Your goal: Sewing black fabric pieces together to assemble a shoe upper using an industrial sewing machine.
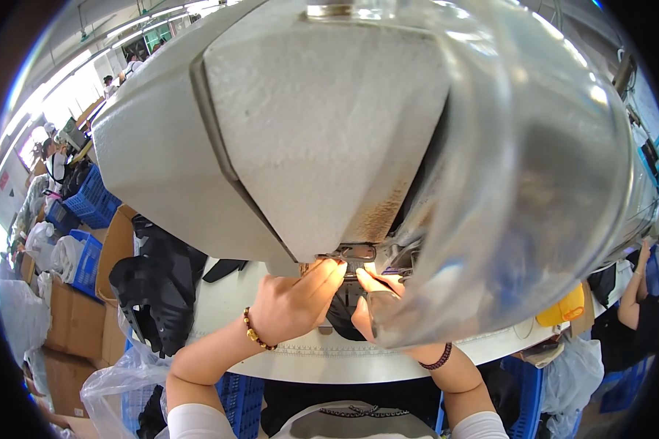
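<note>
A big grey sewing machine head (322, 124) fills the upper middle of the head view. Under its presser foot area (355, 254), a black fabric piece (346, 316) lies on the white table. My left hand (293, 304) is closed, its fingers pressed together at the piece's left side, close to the foot. From the right, my right hand (373, 296) pinches the same piece; a clear plastic shield (520, 183) partly covers that hand. The machine and my fingers hide most of the stitching spot.
Black fabric parts (157, 285) are heaped at the table's left edge. The white table (300, 364) carries a printed ruler scale. Cardboard boxes (73, 318) and blue crates (91, 197) stand left. A yellow container (561, 307) sits right, near another person's arm (632, 289).
</note>
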Demonstrator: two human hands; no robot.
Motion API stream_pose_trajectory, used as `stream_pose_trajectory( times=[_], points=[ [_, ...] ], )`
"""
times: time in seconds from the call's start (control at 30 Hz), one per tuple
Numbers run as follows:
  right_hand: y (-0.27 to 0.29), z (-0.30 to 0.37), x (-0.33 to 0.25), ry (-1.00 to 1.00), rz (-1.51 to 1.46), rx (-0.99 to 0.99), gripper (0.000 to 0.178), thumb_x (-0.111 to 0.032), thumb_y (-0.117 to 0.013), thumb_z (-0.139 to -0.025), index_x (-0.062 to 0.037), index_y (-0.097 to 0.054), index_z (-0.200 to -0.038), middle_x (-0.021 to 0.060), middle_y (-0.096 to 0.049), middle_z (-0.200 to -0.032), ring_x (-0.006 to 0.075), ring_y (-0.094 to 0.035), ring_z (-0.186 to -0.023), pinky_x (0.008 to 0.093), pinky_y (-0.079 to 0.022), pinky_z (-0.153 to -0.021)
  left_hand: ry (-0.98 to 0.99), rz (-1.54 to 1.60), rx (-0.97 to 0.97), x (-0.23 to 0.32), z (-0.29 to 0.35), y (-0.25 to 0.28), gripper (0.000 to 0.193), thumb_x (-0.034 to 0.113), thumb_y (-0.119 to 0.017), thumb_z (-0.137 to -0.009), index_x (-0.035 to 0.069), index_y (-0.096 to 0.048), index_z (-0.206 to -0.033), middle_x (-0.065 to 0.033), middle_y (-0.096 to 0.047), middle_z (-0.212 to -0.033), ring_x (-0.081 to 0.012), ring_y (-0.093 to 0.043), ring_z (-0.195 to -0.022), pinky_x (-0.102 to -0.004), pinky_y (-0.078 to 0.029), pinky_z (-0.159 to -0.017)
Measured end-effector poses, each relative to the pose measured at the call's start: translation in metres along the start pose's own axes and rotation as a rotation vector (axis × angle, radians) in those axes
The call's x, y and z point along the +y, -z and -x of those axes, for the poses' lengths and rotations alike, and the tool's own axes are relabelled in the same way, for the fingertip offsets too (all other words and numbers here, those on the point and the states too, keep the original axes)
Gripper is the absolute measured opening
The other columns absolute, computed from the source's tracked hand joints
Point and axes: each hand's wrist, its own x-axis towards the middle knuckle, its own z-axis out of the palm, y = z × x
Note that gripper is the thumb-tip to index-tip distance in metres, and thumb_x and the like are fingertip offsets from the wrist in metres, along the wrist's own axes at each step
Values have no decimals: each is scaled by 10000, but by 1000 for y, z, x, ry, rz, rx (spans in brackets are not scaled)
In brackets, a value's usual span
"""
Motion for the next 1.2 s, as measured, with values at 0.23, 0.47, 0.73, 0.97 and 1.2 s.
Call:
stream_pose_trajectory(
  times=[0.23, 0.47, 0.73, 0.97, 1.2],
  points=[
    [-13, 6, 11, -217, -173, -135, 654, -324, -740, -690, 20, -484, -1184, 114, -602, -1043, 275, -588, -936, 374, -462, -848, 35, 17, 18, 2, 3, -3, 365, 96, -668, -661, 67, -656, -1024, -13, -635, -1014, -102, -536, -474, -244, -438, -426],
    [4, 1, 4, -64, 73, 16, 650, -415, -692, -716, 2, -507, -1179, 121, -584, -1041, 285, -568, -979, 413, -464, -857, 23, 6, 4, 2, 0, -4, 342, 72, -650, -658, 48, -656, -999, -38, -641, -994, -131, -595, -576, -246, -469, -485],
    [8, -5, 7, 0, 154, -31, 478, -409, -626, -768, -59, -575, -1090, 75, -579, -988, 253, -575, -956, 434, -466, -868, 37, -43, -18, 10, -4, -2, 309, 48, -626, -656, 29, -663, -962, -62, -653, -966, -137, -648, -789, -237, -462, -475],
    [18, -14, 11, -464, -505, -305, 336, -233, -664, -724, -85, -606, -1019, 29, -595, -930, 197, -602, -847, 392, -483, -823, 36, -64, 0, 12, -1, -5, 286, 36, -635, -671, 29, -664, -955, -73, -660, -973, -140, -651, -793, -225, -428, -429],
    [35, -39, 28, 27, -269, 40, 442, -164, -707, -673, -66, -603, -1092, 66, -615, -959, 239, -603, -813, 367, -475, -782, 324, 240, 57, -13, 11, -3, 321, 170, -807, -670, 36, -637, -906, -87, -638, -880, -205, -627, -796, -301, -509, -696]
  ],
)
